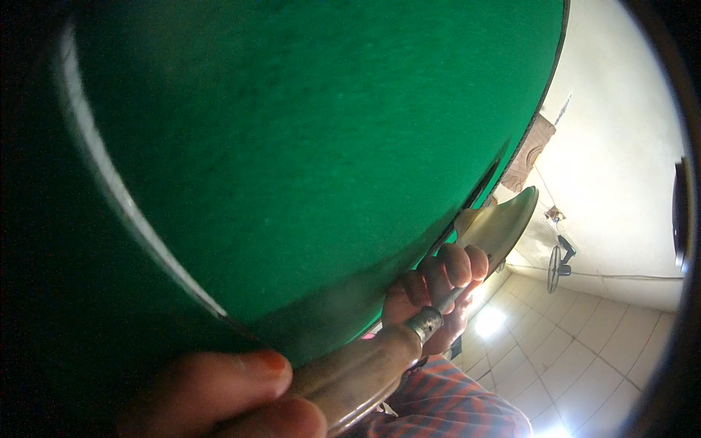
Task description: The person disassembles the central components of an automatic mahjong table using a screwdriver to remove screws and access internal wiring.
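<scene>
A tool with a pale brown handle (361, 376), a metal collar and a thin shaft runs up to the right from the lower edge. Beyond the shaft is a broad, rounded cream blade (504, 226), like a trowel's; its exact kind is unclear. My right hand (438, 288) has its fingers curled around the shaft, just below the blade. At the lower left, the blurred fingertips of my left hand (248, 394) close on the handle's near end, which they partly hide. A large green surface (314, 146) with a dark edge lies behind both hands.
A curved whitish strip (120, 193) tapers toward my left fingertips. Orange-and-grey checked cloth (460, 401) is at the bottom. On the right are a pale wall, a wall fan (557, 264), a brown cloth (529, 155) and large tiles (577, 332) with bright glare.
</scene>
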`<action>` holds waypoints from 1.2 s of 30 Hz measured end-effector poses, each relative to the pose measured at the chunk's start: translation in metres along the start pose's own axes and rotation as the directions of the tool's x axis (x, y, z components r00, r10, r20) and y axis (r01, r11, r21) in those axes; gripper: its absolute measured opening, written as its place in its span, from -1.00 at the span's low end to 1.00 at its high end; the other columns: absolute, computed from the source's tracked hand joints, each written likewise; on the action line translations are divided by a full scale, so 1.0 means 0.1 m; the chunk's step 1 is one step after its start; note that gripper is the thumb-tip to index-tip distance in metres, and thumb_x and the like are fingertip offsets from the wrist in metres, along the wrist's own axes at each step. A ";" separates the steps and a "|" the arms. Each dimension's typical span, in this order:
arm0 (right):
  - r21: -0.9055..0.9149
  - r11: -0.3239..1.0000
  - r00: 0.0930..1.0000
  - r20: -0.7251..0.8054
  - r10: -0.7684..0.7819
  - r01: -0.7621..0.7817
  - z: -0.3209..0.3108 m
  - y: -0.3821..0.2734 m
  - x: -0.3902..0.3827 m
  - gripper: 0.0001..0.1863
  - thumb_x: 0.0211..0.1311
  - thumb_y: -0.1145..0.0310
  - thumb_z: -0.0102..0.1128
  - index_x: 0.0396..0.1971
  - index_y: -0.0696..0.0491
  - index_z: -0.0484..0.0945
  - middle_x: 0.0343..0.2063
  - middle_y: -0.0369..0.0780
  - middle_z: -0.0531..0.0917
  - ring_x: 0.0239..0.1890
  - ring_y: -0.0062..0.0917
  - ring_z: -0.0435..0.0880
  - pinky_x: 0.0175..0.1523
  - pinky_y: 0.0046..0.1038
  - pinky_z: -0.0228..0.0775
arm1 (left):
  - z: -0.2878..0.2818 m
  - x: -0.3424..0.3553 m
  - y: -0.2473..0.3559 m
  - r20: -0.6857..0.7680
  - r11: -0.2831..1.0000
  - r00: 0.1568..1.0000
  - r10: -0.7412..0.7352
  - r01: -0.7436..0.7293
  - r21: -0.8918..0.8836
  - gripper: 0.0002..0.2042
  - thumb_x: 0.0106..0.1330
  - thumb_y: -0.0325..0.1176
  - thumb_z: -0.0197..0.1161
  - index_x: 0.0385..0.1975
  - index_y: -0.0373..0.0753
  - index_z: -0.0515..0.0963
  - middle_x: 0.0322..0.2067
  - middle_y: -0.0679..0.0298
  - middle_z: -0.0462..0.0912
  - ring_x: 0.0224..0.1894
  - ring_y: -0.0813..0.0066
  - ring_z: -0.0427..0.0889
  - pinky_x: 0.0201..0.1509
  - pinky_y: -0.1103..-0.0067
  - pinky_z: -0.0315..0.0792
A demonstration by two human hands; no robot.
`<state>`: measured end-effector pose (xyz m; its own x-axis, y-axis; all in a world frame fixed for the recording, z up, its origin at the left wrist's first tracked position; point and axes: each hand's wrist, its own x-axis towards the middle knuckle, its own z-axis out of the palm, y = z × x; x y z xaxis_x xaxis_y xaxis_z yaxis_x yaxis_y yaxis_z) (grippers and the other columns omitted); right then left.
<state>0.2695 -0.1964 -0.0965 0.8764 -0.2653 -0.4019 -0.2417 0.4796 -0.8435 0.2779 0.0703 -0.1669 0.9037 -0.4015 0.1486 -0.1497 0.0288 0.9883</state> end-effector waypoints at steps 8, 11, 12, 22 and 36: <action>-0.031 0.999 0.999 0.021 -0.025 0.026 -0.09 0.01 -0.03 -0.80 0.41 0.28 0.09 -0.13 -0.04 0.28 -0.26 -0.19 0.50 -0.41 -0.57 0.57 -0.29 -0.51 0.52 | 0.04 -0.02 0.03 -0.011 0.997 0.998 -0.055 0.054 -0.058 -0.70 0.32 -0.45 0.19 -0.03 -0.49 0.43 -0.26 -0.10 0.59 -0.33 0.10 0.68 -0.31 0.47 0.60; -0.057 0.998 0.999 0.031 -0.040 0.042 -0.09 -0.01 -0.02 -0.82 0.44 0.26 0.06 -0.14 -0.03 0.29 -0.26 -0.20 0.50 -0.41 -0.58 0.56 -0.28 -0.52 0.52 | 0.04 0.06 0.05 0.003 0.999 1.000 -0.021 0.021 -0.041 -0.69 0.32 -0.43 0.20 -0.03 -0.50 0.43 -0.26 -0.12 0.59 -0.34 0.10 0.68 -0.33 0.47 0.60; -0.007 1.000 0.999 0.028 -0.020 0.021 -0.12 0.00 -0.03 -0.84 0.45 0.26 0.02 -0.14 -0.02 0.30 -0.25 -0.21 0.50 -0.41 -0.58 0.56 -0.27 -0.50 0.52 | 0.04 0.13 0.09 0.007 0.999 1.000 -0.019 0.019 -0.032 -0.69 0.32 -0.43 0.20 -0.03 -0.50 0.43 -0.26 -0.12 0.59 -0.34 0.10 0.68 -0.33 0.47 0.60; 0.327 0.944 0.999 -0.010 0.047 -0.042 0.06 -0.03 -0.06 -0.86 0.48 0.35 -0.04 -0.07 0.01 0.30 -0.22 -0.28 0.42 -0.30 -0.62 0.45 -0.16 -0.49 0.43 | 0.15 0.22 0.50 -0.142 0.970 0.975 -0.169 0.190 0.154 -0.65 0.32 -0.36 0.14 0.06 -0.39 0.41 -0.11 -0.03 0.56 -0.23 0.17 0.60 -0.25 0.50 0.53; 0.625 0.781 0.954 -0.220 0.201 -0.020 -0.07 -0.14 -0.11 -0.46 0.33 0.05 0.19 0.11 0.15 0.43 -0.01 -0.20 0.57 0.06 -0.42 0.50 0.21 -0.30 0.33 | 0.24 0.34 1.01 -0.406 0.867 0.812 -0.419 0.490 0.085 -0.74 0.42 -0.43 0.10 0.06 -0.31 0.46 -0.18 0.18 0.54 -0.38 0.54 0.54 -0.41 0.65 0.44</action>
<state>0.2606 -0.2062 -0.0827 0.6961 -0.3409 -0.6318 0.0535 0.9023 -0.4279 0.2838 0.0371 -0.0627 0.9595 0.0335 -0.2796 0.2789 -0.2500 0.9272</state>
